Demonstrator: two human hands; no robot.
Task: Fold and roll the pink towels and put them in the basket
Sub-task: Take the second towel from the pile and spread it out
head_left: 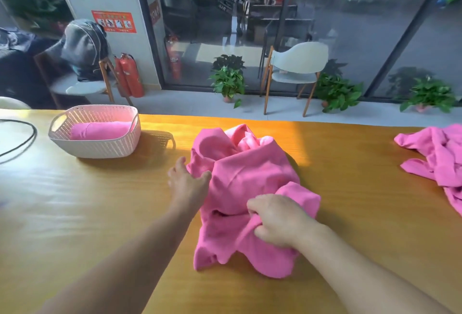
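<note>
Scene: a person stood at a long wooden table (75,213) w/ sun across its far half, glass wall behind.
Towel in hand: a crumpled pink towel (247,176) lay mid-table, bunched and unfolded, directly in front of the person.
Right hand: the right hand (277,218) gripped a fold at the towel's near side, fingers curled tight into the cloth, knuckles up.
Left hand: the left hand (187,181) rested at the towel's left edge, thumb touching the cloth, fingers stretched fwd and slightly spread; motion blur hid whether they pinched anything.
Basket: a white woven basket (100,148) sat at the table's far left, well apart from the hands.
Rolled towel: one rolled pink towel (100,130) lay inside the basket, lengthwise.
Spare towel: another loose pink towel (440,161) was heaped at the table's right edge, partly out of frame.
Cable: a black cable (27,138) looped on the table left of the basket.
Background: two pale chairs, red extinguishers (130,76) and potted plants (228,81) lined the floor by the glass.
</note>
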